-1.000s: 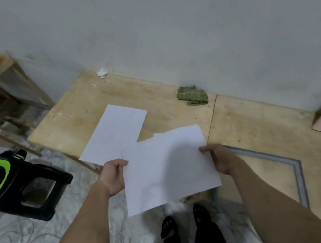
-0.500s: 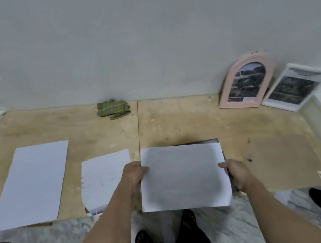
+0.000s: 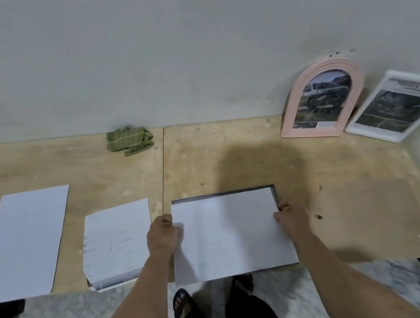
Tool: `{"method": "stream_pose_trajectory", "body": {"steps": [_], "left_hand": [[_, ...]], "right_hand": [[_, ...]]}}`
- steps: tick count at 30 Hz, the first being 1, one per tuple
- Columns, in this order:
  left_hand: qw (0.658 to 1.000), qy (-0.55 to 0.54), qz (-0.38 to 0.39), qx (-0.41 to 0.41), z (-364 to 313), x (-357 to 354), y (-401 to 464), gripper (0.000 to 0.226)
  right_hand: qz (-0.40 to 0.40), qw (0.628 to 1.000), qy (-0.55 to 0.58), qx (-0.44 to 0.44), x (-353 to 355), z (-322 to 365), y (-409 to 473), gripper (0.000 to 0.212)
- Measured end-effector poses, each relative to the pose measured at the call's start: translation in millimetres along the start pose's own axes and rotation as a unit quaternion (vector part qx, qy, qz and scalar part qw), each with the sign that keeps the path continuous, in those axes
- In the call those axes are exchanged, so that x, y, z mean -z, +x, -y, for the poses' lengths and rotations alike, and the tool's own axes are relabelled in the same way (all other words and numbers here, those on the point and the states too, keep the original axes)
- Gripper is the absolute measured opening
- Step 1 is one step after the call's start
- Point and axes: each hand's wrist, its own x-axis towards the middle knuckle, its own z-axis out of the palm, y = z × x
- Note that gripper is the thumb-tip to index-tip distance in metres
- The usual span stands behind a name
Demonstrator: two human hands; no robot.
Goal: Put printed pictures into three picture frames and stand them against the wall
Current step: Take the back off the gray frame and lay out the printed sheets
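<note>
White printed sheet point(image 3: 230, 235), face down, now lowered from mid-air onto dark rectangular frame point(image 3: 273, 193) on plywood bench point(image 3: 346, 192). Left hand point(image 3: 164, 237), right hand point(image 3: 286, 215): fingers pinching sheet's side edges. Third frame being filled; pink arched frame point(image 3: 302, 105), white rectangular frame point(image 3: 380, 129) already at wall.

No legible text; print on white frame point(image 3: 398, 104) too blurred.

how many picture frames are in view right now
3: the pink arched frame and the white frame lean on the wall at right; the dark frame lies under the held sheet.
</note>
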Motion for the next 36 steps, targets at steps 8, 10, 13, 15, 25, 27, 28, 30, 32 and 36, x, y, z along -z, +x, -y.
{"method": "stream_pose_trajectory", "body": {"steps": [8,10,13,15,25,27,28,30,32,36], "left_hand": [[1.000,0.006,-0.017,0.014,-3.4,-9.3,6.1,0.030],[1.000,0.003,-0.028,0.012,-5.8,-10.2,6.5,0.030],[0.999,0.003,-0.036,0.005,-6.8,-10.1,6.8,0.027],[1.000,0.010,-0.028,-0.005,-6.7,-8.3,7.7,0.029],[0.994,0.049,0.032,-0.091,-4.5,-7.2,16.0,0.035],[0.993,0.060,0.043,-0.096,-3.5,-5.9,19.5,0.033],[0.991,0.066,0.046,-0.104,-1.8,-5.4,22.0,0.032],[0.988,0.077,0.047,-0.127,1.1,-5.4,23.6,0.029],[0.984,0.094,0.038,-0.144,0.8,-5.0,20.2,0.030],[0.979,0.109,-0.002,-0.169,3.1,-10.7,14.1,0.040]], "right_hand": [[0.008,1.000,0.011,-0.014,-0.2,4.7,10.9,0.025],[0.008,1.000,0.012,-0.016,-1.0,4.0,13.1,0.026],[-0.002,1.000,-0.001,-0.012,-2.2,1.5,14.8,0.028],[-0.014,1.000,-0.023,-0.003,-3.5,-0.7,14.1,0.029],[-0.073,0.993,-0.088,0.042,-14.7,2.3,5.6,0.023],[-0.067,0.987,-0.137,0.048,-17.0,1.5,10.1,0.027],[-0.061,0.984,-0.163,0.047,-18.9,-0.9,14.1,0.016],[-0.052,0.977,-0.200,0.051,-22.6,-10.7,25.2,0.027],[-0.056,0.975,-0.210,0.051,-24.3,-14.3,28.1,0.042],[-0.061,0.977,-0.199,0.049,-25.1,-14.0,27.7,0.026]]}}
